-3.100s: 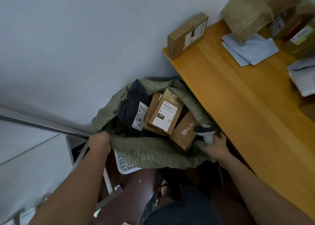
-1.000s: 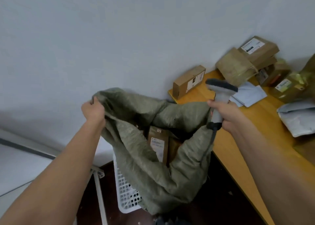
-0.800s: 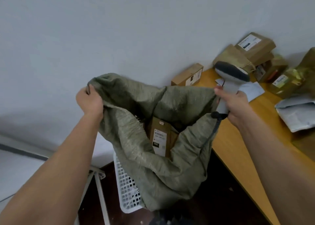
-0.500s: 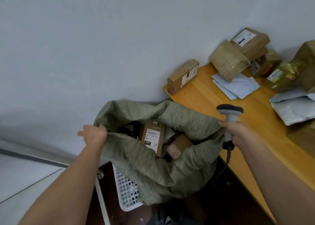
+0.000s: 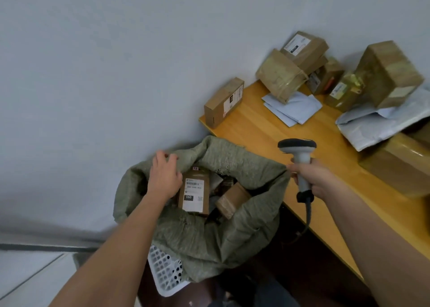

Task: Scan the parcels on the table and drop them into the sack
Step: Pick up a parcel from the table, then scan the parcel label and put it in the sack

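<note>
Head cam: our left hand (image 5: 164, 178) hangs loose over the sack (image 5: 209, 232), our right hand (image 5: 313, 178) grips the scanner (image 5: 300, 157) & sack edge. Sack could flop shut, so parcels miss.

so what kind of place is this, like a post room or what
Probably a small parcel sorting or mailroom corner: labelled cardboard parcels heaped on a wooden table, a handheld barcode scanner, and a green sack of boxes.

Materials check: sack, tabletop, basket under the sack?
Sack: looks like woven plastic fabric, matte olive; visible weave, frayed rim, soft folds.
Tabletop: wood or wood-look laminate, smooth, slightly glossy; orange grain lines, so which one is unclear.
Basket: probably moulded plastic, white, with a regular grid of holes.
</note>
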Tool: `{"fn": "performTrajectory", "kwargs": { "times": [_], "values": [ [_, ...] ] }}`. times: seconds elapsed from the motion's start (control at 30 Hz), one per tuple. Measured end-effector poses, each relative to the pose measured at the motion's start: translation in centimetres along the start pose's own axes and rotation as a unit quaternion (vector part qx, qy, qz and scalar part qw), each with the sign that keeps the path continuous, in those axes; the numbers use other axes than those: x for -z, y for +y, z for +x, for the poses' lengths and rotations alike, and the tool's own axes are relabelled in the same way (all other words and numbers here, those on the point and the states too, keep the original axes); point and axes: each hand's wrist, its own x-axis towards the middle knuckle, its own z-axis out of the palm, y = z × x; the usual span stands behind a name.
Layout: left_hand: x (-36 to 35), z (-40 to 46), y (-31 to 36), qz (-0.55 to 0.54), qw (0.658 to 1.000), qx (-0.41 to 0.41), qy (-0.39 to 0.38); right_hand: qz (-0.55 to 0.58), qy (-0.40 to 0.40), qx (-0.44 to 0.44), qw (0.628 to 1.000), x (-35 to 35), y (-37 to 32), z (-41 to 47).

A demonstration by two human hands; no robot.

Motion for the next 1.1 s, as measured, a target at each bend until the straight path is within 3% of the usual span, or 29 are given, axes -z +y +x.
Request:
{"fn": "performTrajectory", "kwargs": {
  "times": [0.4,0.73,0.9,1.1],
  "values": [
    [-0.2,9.4,10.6,-0.093,0.994,-0.060,-0.002,0.078,-0.006,0.111,0.991,3.6,-6.3,0.3],
    [-0.8,20.7,13.5,-0.120,0.989,0.082,-0.025,0.066,-0.052,0.120,0.989,5.2,-11.7,8.0],
    [-2.6,24.0,13.8,-0.133,0.984,0.110,-0.037,0.062,-0.079,0.098,0.990,6.7,-11.7,10.9],
    [-3.7,24.4,14.3,-0.043,0.989,0.126,-0.060,0.072,-0.096,0.055,0.991,7.9,-11.4,12.4]
  ]
}}
